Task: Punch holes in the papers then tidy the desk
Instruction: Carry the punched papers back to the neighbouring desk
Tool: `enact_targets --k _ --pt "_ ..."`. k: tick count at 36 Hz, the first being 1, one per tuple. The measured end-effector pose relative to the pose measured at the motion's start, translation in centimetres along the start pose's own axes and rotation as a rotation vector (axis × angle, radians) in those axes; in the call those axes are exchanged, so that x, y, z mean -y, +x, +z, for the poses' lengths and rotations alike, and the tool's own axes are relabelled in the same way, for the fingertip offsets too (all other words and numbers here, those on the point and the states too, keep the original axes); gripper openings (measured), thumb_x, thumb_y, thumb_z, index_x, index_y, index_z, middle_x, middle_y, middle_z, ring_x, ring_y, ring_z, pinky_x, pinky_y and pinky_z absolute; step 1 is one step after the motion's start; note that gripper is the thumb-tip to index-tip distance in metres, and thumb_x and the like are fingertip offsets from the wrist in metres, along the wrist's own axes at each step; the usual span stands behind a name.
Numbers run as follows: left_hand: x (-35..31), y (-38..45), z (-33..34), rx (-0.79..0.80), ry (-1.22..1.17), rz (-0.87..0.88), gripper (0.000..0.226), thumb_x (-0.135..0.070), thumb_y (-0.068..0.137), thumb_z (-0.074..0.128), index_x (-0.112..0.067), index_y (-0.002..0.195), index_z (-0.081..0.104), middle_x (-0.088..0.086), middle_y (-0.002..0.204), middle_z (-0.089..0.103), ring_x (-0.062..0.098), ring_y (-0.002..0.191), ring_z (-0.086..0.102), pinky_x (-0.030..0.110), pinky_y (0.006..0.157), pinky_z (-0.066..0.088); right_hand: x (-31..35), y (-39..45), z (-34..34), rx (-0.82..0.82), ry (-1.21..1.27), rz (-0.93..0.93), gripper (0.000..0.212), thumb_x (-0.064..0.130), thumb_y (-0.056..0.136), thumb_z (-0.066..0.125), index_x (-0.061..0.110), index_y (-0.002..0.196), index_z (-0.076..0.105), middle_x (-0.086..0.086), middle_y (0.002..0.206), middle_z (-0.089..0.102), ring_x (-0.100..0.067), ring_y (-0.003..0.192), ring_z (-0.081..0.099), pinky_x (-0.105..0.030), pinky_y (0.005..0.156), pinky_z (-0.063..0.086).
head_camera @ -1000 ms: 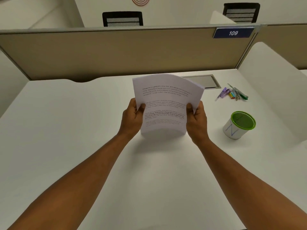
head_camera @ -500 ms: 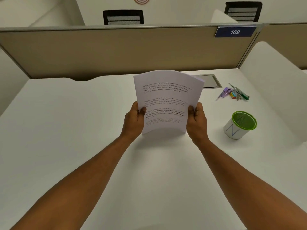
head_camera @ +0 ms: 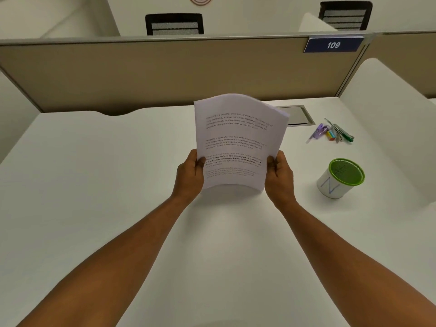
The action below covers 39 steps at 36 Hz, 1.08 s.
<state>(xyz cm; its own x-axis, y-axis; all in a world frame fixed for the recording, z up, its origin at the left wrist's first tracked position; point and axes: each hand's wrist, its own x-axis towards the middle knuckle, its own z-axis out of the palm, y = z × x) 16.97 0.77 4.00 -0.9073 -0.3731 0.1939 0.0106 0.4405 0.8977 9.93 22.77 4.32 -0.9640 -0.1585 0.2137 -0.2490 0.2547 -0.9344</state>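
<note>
While the wide white desk (head_camera: 94, 185) lies under my arms, I hold the thin stack of white printed papers (head_camera: 238, 138) upright above its middle, my left hand (head_camera: 190, 177) and right hand (head_camera: 279, 178) gripping the side edges; no holes show, no punch is visible; the white pot with green lid (head_camera: 339, 179) and the loose pens and clips (head_camera: 331, 133) await tidying.
</note>
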Motion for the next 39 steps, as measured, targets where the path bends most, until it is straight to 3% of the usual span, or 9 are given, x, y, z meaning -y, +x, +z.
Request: enact_targets --k 5,9,12,17,21,26,29,35,39 --pt "-1.5 0.9 -0.5 -0.088 -0.029 0.023 0.012 -0.029 0.102 0.044 -0.032 0.111 0.05 -0.022 0.096 0.06 0.008 0.088 0.066 0.011 0.062 0.053 1.7 1.2 -0.4 -0.066 -0.005 -0.067 0.014 0.029 0.103 0.039 0.025 0.107 0.052 0.018 0.096 0.064 -0.001 0.089 0.066 -0.015 0.068 0.056" --pt "-2.4 2.1 -1.6 -0.18 -0.042 -0.015 0.012 -0.03 0.101 0.044 -0.027 0.11 0.053 -0.017 0.095 0.062 0.012 0.089 0.067 0.019 0.067 0.056 3.2 1.5 0.1 -0.061 -0.007 -0.145 0.014 0.027 0.102 0.042 0.027 0.111 0.052 0.029 0.101 0.06 0.014 0.09 0.06 -0.003 0.07 0.047" --pt "-2.3 2.4 -3.0 -0.199 -0.04 0.008 0.012 -0.028 0.102 0.042 -0.024 0.106 0.053 -0.012 0.097 0.063 0.012 0.091 0.066 0.019 0.067 0.056 3.8 1.3 0.9 -0.027 -0.011 -0.154 0.021 0.021 0.104 0.043 0.032 0.118 0.052 0.032 0.103 0.058 0.015 0.094 0.059 0.001 0.072 0.045" --pt "-1.3 2.1 -5.7 -0.235 -0.049 0.014 0.01 -0.025 0.103 0.041 -0.029 0.104 0.05 -0.012 0.099 0.063 0.01 0.088 0.066 0.01 0.062 0.052 4.5 1.2 3.3 0.002 -0.012 -0.151 0.017 0.025 0.102 0.047 0.019 0.107 0.062 0.019 0.094 0.068 0.0 0.084 0.066 -0.01 0.069 0.053" --pt "0.0 1.5 -8.5 -0.242 -0.048 -0.054 0.014 -0.03 0.103 0.039 -0.027 0.109 0.051 -0.012 0.101 0.063 0.009 0.088 0.065 0.008 0.06 0.051 5.9 1.1 5.9 0.039 0.0 -0.125 0.021 0.025 0.102 0.048 0.014 0.11 0.064 0.005 0.096 0.071 -0.006 0.082 0.068 -0.019 0.067 0.055" --pt "2.3 0.5 -12.4 -0.256 -0.009 -0.125 0.017 -0.027 0.103 0.04 -0.021 0.112 0.053 -0.006 0.102 0.065 0.008 0.087 0.065 0.007 0.057 0.049 7.2 0.6 9.7 0.096 0.022 -0.018 0.016 0.028 0.099 0.051 0.022 0.105 0.065 0.016 0.089 0.07 0.003 0.073 0.064 -0.013 0.062 0.051" --pt "3.6 -0.2 -14.7 -0.271 0.005 -0.209 0.021 -0.027 0.103 0.04 -0.022 0.119 0.052 -0.007 0.105 0.064 0.008 0.088 0.065 0.006 0.054 0.047 7.2 0.0 12.3 0.143 0.009 0.082 0.02 0.026 0.097 0.053 0.019 0.107 0.069 0.016 0.089 0.071 0.004 0.073 0.065 -0.018 0.066 0.05" --pt "6.5 -1.5 -19.3 -0.336 0.044 -0.325 0.026 -0.019 0.102 0.042 -0.016 0.124 0.056 -0.002 0.113 0.065 0.013 0.097 0.06 0.01 0.067 0.04 7.6 -1.9 17.8 0.212 0.006 0.211 0.017 0.025 0.095 0.054 0.021 0.092 0.07 0.009 0.082 0.072 -0.011 0.073 0.065 -0.033 0.067 0.054" --pt "8.3 -2.5 -22.4 -0.376 0.081 -0.37 0.031 -0.02 0.102 0.04 -0.012 0.128 0.056 -0.001 0.117 0.064 0.015 0.106 0.059 0.013 0.078 0.043 8.5 -2.9 21.4 0.297 0.076 0.349 0.018 0.022 0.096 0.053 0.026 0.084 0.067 -0.003 0.091 0.074 -0.031 0.089 0.07 -0.048 0.079 0.06"
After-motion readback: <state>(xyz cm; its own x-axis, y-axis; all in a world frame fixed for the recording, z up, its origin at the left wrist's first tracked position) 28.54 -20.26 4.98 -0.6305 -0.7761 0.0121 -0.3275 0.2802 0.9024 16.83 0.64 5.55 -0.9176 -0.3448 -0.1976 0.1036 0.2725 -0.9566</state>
